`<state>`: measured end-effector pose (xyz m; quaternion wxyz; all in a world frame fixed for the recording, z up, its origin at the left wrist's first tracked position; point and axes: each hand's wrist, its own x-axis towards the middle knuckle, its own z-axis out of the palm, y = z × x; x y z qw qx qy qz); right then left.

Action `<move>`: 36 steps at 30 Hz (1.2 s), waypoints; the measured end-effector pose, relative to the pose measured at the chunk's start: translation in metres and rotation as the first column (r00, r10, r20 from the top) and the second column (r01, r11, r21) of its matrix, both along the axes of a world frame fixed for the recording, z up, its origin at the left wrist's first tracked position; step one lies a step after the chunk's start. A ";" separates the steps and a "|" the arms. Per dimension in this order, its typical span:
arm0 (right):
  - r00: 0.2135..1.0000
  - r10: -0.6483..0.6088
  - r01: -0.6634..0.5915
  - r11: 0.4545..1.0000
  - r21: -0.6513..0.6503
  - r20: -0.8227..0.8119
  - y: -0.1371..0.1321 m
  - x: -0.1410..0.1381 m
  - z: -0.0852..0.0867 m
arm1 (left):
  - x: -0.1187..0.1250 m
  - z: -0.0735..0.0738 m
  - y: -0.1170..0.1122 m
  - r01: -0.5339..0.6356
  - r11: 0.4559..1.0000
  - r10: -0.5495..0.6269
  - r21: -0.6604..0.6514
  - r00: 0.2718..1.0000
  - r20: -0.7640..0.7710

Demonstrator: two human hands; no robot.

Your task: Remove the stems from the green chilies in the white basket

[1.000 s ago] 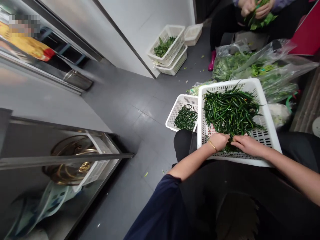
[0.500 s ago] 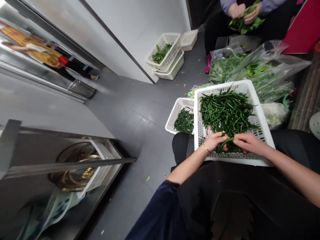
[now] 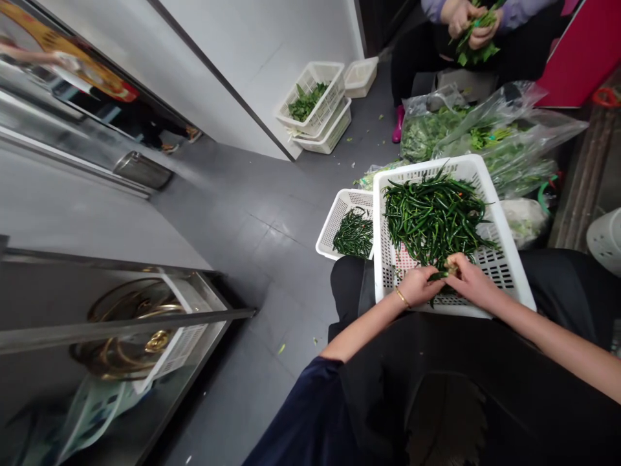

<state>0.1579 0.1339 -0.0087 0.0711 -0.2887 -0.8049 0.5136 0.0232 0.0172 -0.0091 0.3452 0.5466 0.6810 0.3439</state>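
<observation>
A large white slotted basket (image 3: pixel 504 272) rests on my lap, filled with a heap of green chili peppers (image 3: pixel 431 217). Both hands meet at the basket's near edge. My left hand (image 3: pixel 420 285), with a gold bracelet at the wrist, is closed on one green chili (image 3: pixel 440 274). My right hand (image 3: pixel 466 279) pinches the same chili from the other end. A smaller white basket (image 3: pixel 334 226) on the floor beside my left knee holds more green chilies.
Clear plastic bags of leafy greens (image 3: pixel 490 139) lie beyond the basket. Another person (image 3: pixel 468 26) sits opposite, handling greens. Stacked white baskets (image 3: pixel 315 107) with greens stand by the wall. A steel cabinet (image 3: pixel 116 323) is at the left, grey tile floor between.
My hands have lifted one chili from the pile and drawn closer together on it. The view has shifted slightly.
</observation>
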 end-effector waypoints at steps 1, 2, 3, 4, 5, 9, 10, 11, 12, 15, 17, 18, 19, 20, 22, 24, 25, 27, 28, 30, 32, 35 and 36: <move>0.998 0.045 -0.043 0.997 -0.071 0.034 0.001 0.001 -0.001 | 0.000 0.002 -0.001 0.022 1.000 -0.022 0.004 0.998 -0.050; 0.992 0.110 -0.095 0.977 -0.189 0.069 0.002 0.002 -0.002 | 0.000 0.004 -0.001 0.041 0.999 -0.040 0.008 0.995 -0.092; 0.981 0.173 -0.138 0.936 -0.324 0.082 0.002 0.003 -0.004 | -0.001 0.007 -0.002 0.053 0.999 -0.051 0.010 0.991 -0.124; 0.974 0.217 -0.165 0.876 -0.452 0.066 0.001 0.004 -0.005 | -0.001 0.011 -0.003 0.061 0.998 -0.059 0.011 0.988 -0.142; 0.975 0.223 -0.173 0.811 -0.559 0.022 -0.002 0.005 -0.006 | -0.002 0.015 -0.004 0.071 0.997 -0.068 0.011 0.987 -0.143; 0.984 0.018 -0.149 0.622 -0.769 -0.177 -0.018 0.012 -0.001 | -0.002 0.029 -0.009 0.101 0.993 -0.107 0.068 0.990 0.091; 0.981 0.012 -0.160 0.606 -0.779 -0.193 -0.019 0.014 0.002 | -0.002 0.030 -0.010 0.091 0.992 -0.108 0.086 0.971 0.214; 0.980 0.051 -0.183 0.618 -0.765 -0.193 -0.016 0.016 0.006 | -0.003 0.030 -0.011 0.059 0.994 -0.087 0.090 0.932 0.353; 0.977 0.131 -0.213 0.658 -0.723 -0.168 -0.010 0.018 0.010 | -0.003 0.029 -0.012 0.004 0.997 -0.040 0.072 0.866 0.498; 0.925 0.348 -0.272 0.889 -0.369 0.156 0.026 0.010 0.017 | -0.010 0.020 -0.011 -0.178 0.981 0.165 -0.084 0.516 0.840; 0.869 0.214 -0.268 0.962 0.060 0.447 0.052 -0.006 0.016 | -0.018 0.015 -0.007 -0.204 0.962 0.235 -0.180 0.295 0.926; 0.840 0.100 -0.268 0.931 0.247 0.533 0.063 -0.015 0.013 | -0.021 0.013 -0.005 -0.190 0.959 0.251 -0.210 0.231 0.940; 0.813 0.015 -0.278 0.888 0.366 0.582 0.071 -0.025 0.008 | -0.024 0.012 -0.003 -0.177 0.956 0.268 -0.235 0.196 0.943; 0.795 -0.046 -0.283 0.854 0.437 0.605 0.075 -0.033 0.002 | -0.026 0.012 0.000 -0.175 0.951 0.288 -0.257 0.185 0.940; 0.795 -0.071 -0.245 0.871 0.426 0.603 0.074 -0.043 -0.011 | -0.027 0.009 0.005 -0.211 0.933 0.332 -0.291 0.192 0.924; 0.848 -0.046 -0.099 0.965 0.242 0.528 0.063 -0.041 -0.022 | -0.024 0.002 0.010 -0.262 0.906 0.389 -0.332 0.207 0.898; 0.883 -0.040 -0.004 0.996 0.092 0.468 0.054 -0.036 -0.026 | -0.021 -0.002 0.013 -0.282 0.890 0.424 -0.359 0.218 0.879; 0.937 -0.051 0.133 0.967 -0.218 0.346 0.032 -0.025 -0.029 | -0.014 -0.011 0.019 -0.301 0.857 0.495 -0.419 0.252 0.832; 0.951 -0.053 0.154 0.934 -0.321 0.303 0.020 -0.019 -0.028 | -0.010 -0.015 0.021 -0.298 0.847 0.519 -0.441 0.277 0.809; 0.971 0.001 0.096 0.916 -0.391 0.240 0.000 -0.011 -0.023 | -0.004 -0.021 0.025 -0.287 0.845 0.531 -0.451 0.349 0.772; 0.975 0.114 -0.037 0.928 -0.370 0.189 -0.013 -0.007 -0.017 | -0.001 -0.022 0.024 -0.276 0.864 0.502 -0.420 0.429 0.751; 0.978 0.169 -0.097 0.885 -0.456 0.120 -0.013 -0.007 -0.007 | -0.007 -0.013 0.015 -0.218 0.914 0.406 -0.343 0.549 0.731; 0.986 0.139 -0.068 0.843 -0.534 0.093 -0.010 -0.006 -0.005 | -0.010 -0.009 0.010 -0.156 0.934 0.348 -0.320 0.596 0.723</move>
